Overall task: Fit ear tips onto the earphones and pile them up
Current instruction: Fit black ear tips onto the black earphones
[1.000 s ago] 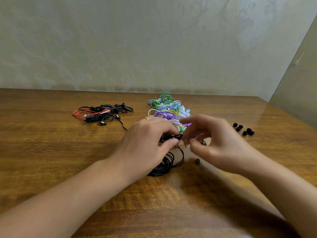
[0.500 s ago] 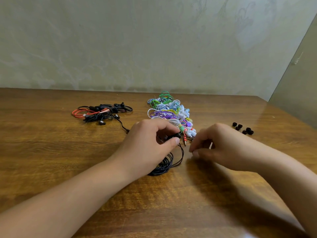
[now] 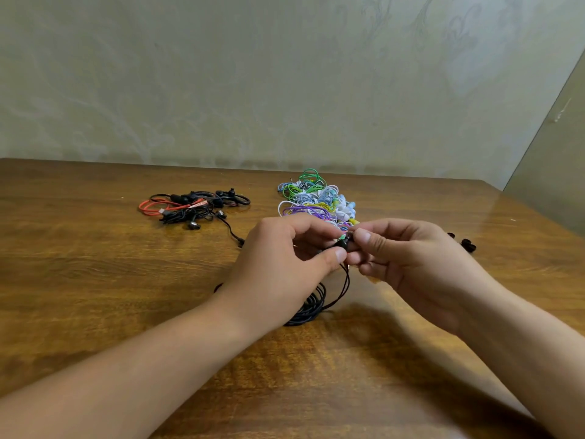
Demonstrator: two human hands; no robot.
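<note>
My left hand (image 3: 286, 258) pinches a black earbud (image 3: 342, 243) between thumb and fingers, a little above the table. Its black cable (image 3: 313, 304) hangs down into a coil on the wood under my left wrist. My right hand (image 3: 408, 255) meets the earbud from the right, its thumb and forefinger pinched against the bud's tip; whatever it holds there is too small to make out. A few loose black ear tips (image 3: 467, 243) lie on the table just behind my right hand.
A heap of coloured earphones (image 3: 316, 201) lies behind my hands. A tangle of black and red earphones (image 3: 193, 207) sits at the back left. The wooden table (image 3: 95, 280) ends at a wall behind and an edge at the far right.
My right hand has risen from the table surface and come left to the earbud. My left hand has lifted the earbud slightly.
</note>
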